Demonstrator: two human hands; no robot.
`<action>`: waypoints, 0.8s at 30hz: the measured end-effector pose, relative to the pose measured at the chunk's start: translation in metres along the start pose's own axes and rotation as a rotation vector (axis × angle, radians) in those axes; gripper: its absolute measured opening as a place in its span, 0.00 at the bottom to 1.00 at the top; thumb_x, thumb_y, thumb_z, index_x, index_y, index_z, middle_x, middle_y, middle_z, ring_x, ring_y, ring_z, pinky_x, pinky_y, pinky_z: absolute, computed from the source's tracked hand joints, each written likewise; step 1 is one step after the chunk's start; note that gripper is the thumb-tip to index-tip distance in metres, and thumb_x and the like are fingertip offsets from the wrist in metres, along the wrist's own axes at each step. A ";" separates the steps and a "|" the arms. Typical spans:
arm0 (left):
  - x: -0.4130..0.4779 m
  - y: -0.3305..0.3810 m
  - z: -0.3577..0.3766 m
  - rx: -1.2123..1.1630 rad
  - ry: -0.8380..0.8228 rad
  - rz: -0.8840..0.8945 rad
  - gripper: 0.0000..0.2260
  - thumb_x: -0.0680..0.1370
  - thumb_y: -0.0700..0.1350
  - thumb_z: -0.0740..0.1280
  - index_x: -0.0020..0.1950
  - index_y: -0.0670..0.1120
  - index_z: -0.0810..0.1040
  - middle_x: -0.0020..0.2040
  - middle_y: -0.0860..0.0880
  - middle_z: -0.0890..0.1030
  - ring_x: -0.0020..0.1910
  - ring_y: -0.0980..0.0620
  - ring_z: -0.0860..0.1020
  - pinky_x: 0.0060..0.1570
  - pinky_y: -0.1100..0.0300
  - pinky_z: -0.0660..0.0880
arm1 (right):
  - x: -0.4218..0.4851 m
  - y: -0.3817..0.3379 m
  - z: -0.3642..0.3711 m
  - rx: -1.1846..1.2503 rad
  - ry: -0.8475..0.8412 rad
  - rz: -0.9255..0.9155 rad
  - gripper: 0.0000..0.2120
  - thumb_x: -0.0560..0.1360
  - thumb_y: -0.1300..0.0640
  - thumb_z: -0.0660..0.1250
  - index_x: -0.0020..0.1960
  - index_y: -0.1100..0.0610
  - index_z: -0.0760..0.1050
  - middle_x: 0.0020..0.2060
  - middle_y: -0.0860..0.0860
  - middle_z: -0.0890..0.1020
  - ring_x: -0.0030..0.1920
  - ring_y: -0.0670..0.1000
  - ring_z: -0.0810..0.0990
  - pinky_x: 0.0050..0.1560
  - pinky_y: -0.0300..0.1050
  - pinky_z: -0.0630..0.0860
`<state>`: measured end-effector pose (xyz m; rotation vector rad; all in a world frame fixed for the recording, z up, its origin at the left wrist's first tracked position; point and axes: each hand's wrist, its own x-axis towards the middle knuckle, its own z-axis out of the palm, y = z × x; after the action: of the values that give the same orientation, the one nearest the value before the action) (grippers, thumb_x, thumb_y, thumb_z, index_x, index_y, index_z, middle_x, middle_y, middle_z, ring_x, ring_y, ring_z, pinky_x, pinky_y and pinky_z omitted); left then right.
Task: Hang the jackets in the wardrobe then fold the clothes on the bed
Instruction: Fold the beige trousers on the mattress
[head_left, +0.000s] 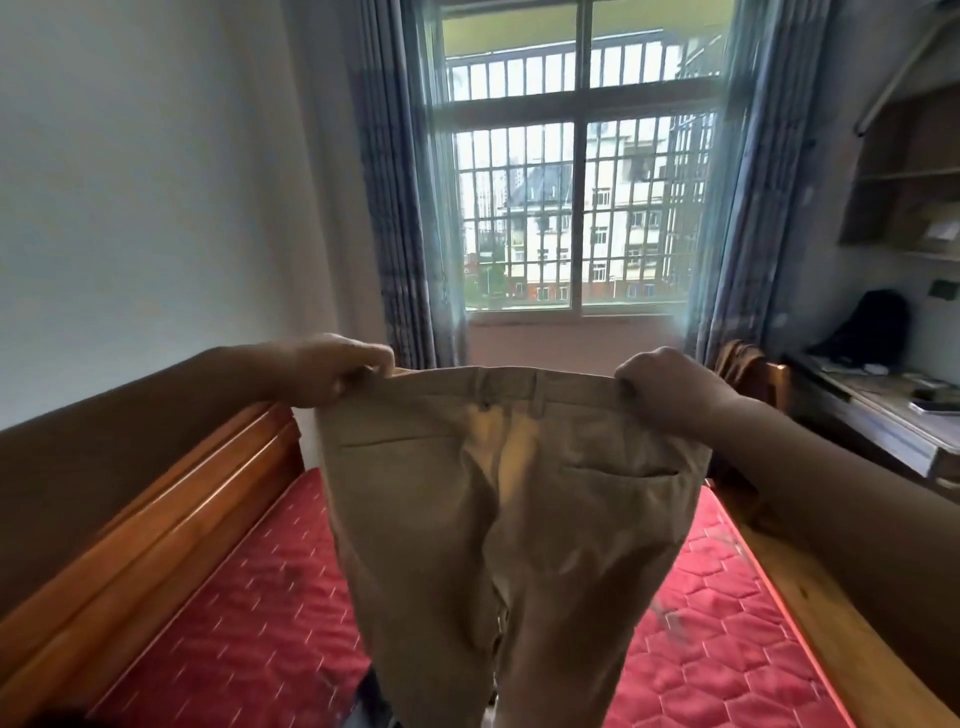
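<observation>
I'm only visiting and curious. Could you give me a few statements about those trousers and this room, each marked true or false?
1. The left hand and right hand both grip the waistband of the khaki trousers. True.
2. The trousers lie folded flat on the mattress. False: they hang unfolded, held up above it.
3. The mattress is blue. False: it is red and quilted.
4. The window has bars across it. True.
</observation>
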<state>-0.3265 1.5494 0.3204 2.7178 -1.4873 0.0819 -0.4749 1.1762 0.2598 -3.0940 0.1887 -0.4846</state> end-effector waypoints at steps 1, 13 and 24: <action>-0.001 0.003 0.001 -0.005 -0.059 -0.024 0.18 0.74 0.27 0.64 0.53 0.49 0.77 0.46 0.49 0.80 0.45 0.48 0.79 0.43 0.64 0.76 | -0.002 0.000 0.001 0.016 -0.013 0.004 0.10 0.69 0.52 0.57 0.29 0.46 0.67 0.41 0.53 0.81 0.46 0.60 0.81 0.49 0.57 0.80; -0.018 0.031 0.036 -0.183 0.071 -0.205 0.14 0.77 0.54 0.72 0.50 0.42 0.86 0.47 0.50 0.82 0.46 0.52 0.81 0.48 0.53 0.80 | -0.021 -0.006 0.028 0.164 0.093 0.053 0.10 0.74 0.53 0.65 0.40 0.54 0.82 0.40 0.51 0.83 0.44 0.55 0.80 0.49 0.48 0.76; -0.010 0.016 0.040 -0.277 0.459 -0.190 0.08 0.79 0.46 0.71 0.40 0.48 0.84 0.39 0.51 0.82 0.40 0.52 0.80 0.46 0.50 0.78 | -0.016 0.000 0.022 0.325 0.354 0.090 0.14 0.79 0.48 0.67 0.46 0.57 0.85 0.43 0.52 0.84 0.46 0.56 0.80 0.50 0.50 0.76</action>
<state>-0.3441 1.5472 0.2797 2.3874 -1.0263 0.4255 -0.4830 1.1774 0.2339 -2.6526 0.2221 -0.9503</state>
